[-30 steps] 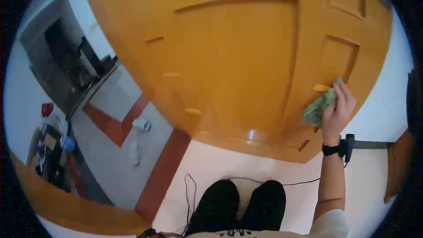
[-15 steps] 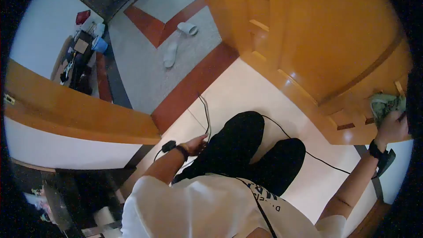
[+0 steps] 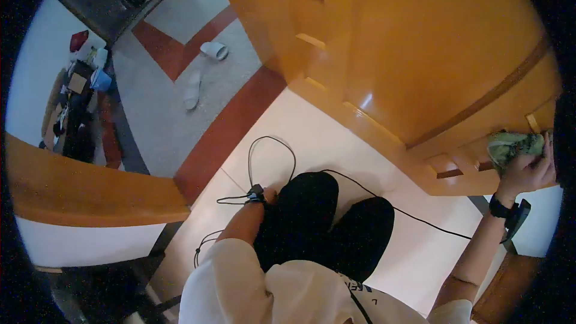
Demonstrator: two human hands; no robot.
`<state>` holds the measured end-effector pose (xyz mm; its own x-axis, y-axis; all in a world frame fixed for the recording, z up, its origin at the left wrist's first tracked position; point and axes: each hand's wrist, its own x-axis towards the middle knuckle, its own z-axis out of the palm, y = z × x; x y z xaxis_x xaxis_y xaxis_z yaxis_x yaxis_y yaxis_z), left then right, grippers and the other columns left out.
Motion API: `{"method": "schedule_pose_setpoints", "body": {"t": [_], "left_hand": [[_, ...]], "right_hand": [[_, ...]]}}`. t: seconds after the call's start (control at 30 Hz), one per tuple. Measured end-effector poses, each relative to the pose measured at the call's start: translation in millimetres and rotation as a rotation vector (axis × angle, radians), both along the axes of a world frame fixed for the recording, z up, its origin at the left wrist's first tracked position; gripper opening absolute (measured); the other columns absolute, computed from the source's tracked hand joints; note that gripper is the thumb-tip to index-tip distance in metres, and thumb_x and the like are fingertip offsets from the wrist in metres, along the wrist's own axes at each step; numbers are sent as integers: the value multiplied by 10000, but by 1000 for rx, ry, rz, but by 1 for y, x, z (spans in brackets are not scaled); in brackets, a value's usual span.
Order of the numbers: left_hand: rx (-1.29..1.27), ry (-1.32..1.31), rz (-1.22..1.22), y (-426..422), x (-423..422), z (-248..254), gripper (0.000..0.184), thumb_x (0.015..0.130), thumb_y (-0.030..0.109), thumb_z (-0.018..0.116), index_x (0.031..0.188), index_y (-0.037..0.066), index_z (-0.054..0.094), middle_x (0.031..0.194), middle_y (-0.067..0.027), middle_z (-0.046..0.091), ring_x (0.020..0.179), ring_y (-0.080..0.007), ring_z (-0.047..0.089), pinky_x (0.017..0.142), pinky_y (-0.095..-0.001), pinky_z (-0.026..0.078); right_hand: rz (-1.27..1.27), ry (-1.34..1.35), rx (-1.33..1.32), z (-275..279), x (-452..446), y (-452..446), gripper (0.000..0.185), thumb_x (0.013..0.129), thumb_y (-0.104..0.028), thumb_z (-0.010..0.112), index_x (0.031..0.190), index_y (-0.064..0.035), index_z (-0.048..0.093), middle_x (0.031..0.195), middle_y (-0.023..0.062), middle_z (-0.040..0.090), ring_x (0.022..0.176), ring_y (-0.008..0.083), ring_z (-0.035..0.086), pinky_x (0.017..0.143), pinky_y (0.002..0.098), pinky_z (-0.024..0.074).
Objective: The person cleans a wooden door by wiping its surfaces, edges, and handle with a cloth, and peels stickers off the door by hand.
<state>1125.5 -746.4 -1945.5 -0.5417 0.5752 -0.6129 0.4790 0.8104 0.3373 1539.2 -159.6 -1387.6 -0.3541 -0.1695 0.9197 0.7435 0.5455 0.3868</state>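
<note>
My right hand [image 3: 528, 173] presses a crumpled green cloth [image 3: 507, 147] against the lower panels of the wooden door [image 3: 444, 66], its fingers bent over the cloth's edge. My left hand [image 3: 270, 195] is down beside my dark-trousered knee [image 3: 312, 204]; its fingers are mostly hidden there, so their hold is unclear. At that wrist sits a small black box-like piece [image 3: 257, 191], with a thin black cable [image 3: 271, 138] looping up from near it over the pale floor tiles.
Another black cable [image 3: 429, 217] runs from my knees toward my right forearm. A wooden door frame [image 3: 96, 189] stands at left. Beyond the reddish threshold strip [image 3: 231, 126] lie two pale slippers [image 3: 214, 51], and a cluttered low shelf [image 3: 75, 108] with a blue bucket [image 3: 101, 80].
The view has shifted, so the door and slippers sit further left. My left hand has drawn in against my knee, and the cable now forms a wide loop. The cloth stays on the door.
</note>
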Motion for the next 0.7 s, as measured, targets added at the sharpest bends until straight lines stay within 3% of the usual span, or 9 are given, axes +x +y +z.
{"method": "schedule_pose_setpoints", "body": {"t": [0.2,0.33,0.37,0.47,0.53,0.6,0.7], "left_hand": [[100,120,207,12,1,21,345,815,250,687,1092,46,656,954,-230,725,928,-401,705,828,-479,559],[290,81,554,28,-15,27,438,774,178,719,1172,22,623,961,-241,720,932,-412,703,830,-488,561],[250,7,557,47,-7,89,465,760,201,743,1170,7,644,922,-230,719,902,-347,718,786,-434,567],[333,-190,485,58,-34,144,469,762,189,766,1178,-2,666,917,-163,724,864,-224,704,736,-342,556],[535,-250,578,79,-39,233,414,806,143,755,1187,-2,681,929,-82,715,855,-128,662,720,-267,525],[688,-302,515,108,-33,329,298,904,131,722,1172,3,689,942,-25,687,823,-121,620,723,-285,533],[677,-482,164,131,-14,442,272,948,139,706,1188,15,689,1001,-29,682,884,-106,615,799,-280,530]], "right_hand": [[22,57,-29,-15,-1,-3,244,927,-49,612,1139,-19,730,1140,115,754,1033,284,702,925,364,537],[162,134,-152,-29,-2,7,268,931,-61,626,1181,-26,718,1191,110,739,1100,276,677,942,377,525],[153,135,-159,-28,-4,4,273,931,-57,624,1187,-26,716,1201,112,734,1115,277,671,952,380,520],[78,113,-147,-22,-13,-9,283,933,-61,614,1195,-23,713,1218,122,725,1143,290,655,990,390,501],[59,120,-153,-18,-20,-17,287,937,-92,610,1196,-23,712,1216,132,722,1150,303,648,1021,398,483],[-2,171,-131,-20,-27,-18,319,979,-238,610,1186,-16,709,1201,140,727,1147,318,647,1034,414,478],[20,306,-189,-8,-42,-28,270,936,-131,621,1167,-18,700,1191,149,718,1129,323,640,1030,422,470]]}}
